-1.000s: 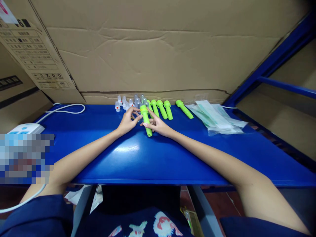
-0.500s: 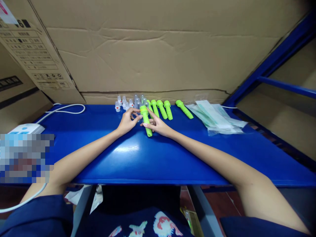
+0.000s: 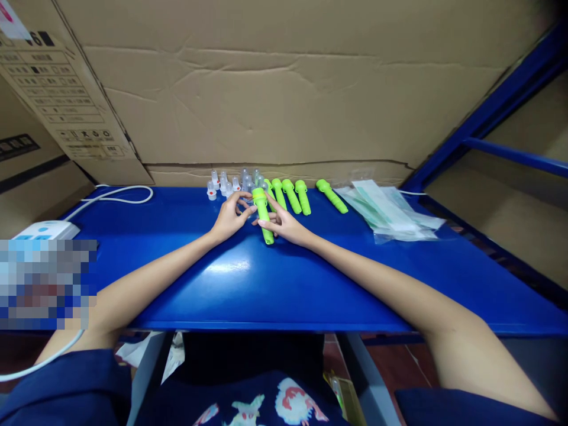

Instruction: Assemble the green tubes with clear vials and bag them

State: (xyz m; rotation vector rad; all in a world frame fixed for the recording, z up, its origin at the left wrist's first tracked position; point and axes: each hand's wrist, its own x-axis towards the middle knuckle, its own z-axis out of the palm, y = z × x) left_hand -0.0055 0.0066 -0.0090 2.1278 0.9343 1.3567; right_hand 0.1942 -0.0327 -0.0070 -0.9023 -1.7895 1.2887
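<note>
A lime-green plastic tube (image 3: 264, 218) is held over the blue table (image 3: 284, 278), near its far middle. My right hand (image 3: 284, 225) grips the tube's body from the right, fingers closed on it. My left hand (image 3: 231, 218) is at the tube's wider top end, fingertips pinching there from the left. Just behind lie several more green tubes (image 3: 293, 196) in a row, with one more green tube (image 3: 331, 196) apart to the right. A cluster of small clear caps (image 3: 231, 183) stands behind my left hand.
Clear plastic sleeves (image 3: 390, 213) lie in a stack at the right rear. A white power strip (image 3: 44, 229) with its white cable (image 3: 115, 195) sits at the left edge. Cardboard boxes (image 3: 266, 89) wall the back and left. A blue frame rail (image 3: 510, 154) runs on the right.
Almost nothing differs; the hands stay on the green tube with only slight finger shifts at its top end.
</note>
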